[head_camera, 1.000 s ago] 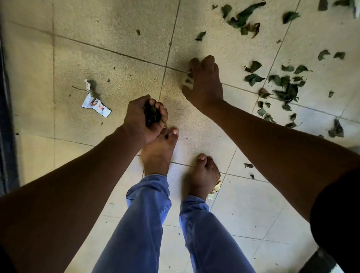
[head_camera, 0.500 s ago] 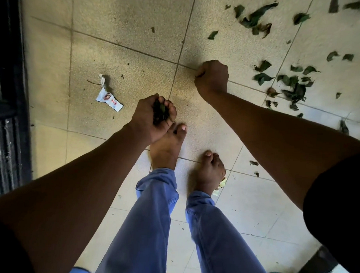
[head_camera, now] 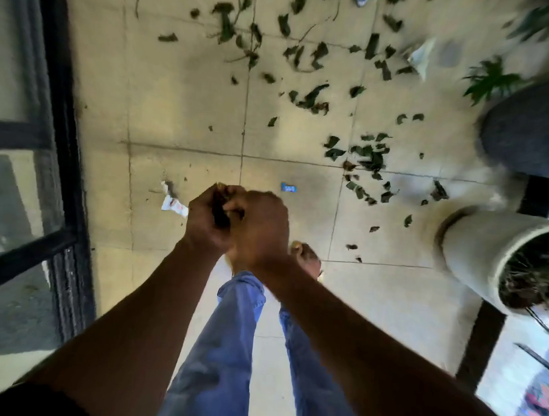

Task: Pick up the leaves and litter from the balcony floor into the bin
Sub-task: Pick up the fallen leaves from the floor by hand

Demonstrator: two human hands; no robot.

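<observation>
**Hands Met Over a Clump of Leaves**

A dark clump of leaves [head_camera: 220,213] sat pressed between the two hands above the floor, its long axis running roughly away from the person, toward the top of the view; the left hand [head_camera: 205,219] was curled around it in a closed grip; the right hand [head_camera: 259,227] was fisted just beside, knuckles up, touching the left, and whether its own grip held leaves could not be told. Below the hands stood blue trouser legs [head_camera: 220,347] and one bare foot [head_camera: 307,258] on the tiled floor [head_camera: 183,109]. A white wrapper [head_camera: 174,206] lay on the floor just left of the left hand; a small blue scrap [head_camera: 288,187] lay just beyond the right hand. Loose leaves [head_camera: 368,157] were strewn well ahead and to the right, pointing every way, thickest near a tile joint. A pale plant pot [head_camera: 482,248] stood at the right edge, a dark pot [head_camera: 528,137] beyond it; a black-framed door [head_camera: 62,135] ran down the left side. The view was blurred.
</observation>
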